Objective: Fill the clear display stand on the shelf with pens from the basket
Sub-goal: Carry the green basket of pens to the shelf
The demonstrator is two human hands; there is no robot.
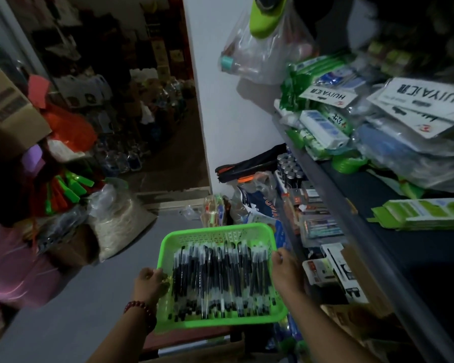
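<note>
Green plastic basket is held between the two hands, packed with dark pens lying side by side. The left hand, a red bead bracelet on its wrist, curls its fingers over the rim nearest it, and the right hand grips the opposite rim likewise. A shelf of packaged goods runs just beyond the right hand's outer side.
</note>
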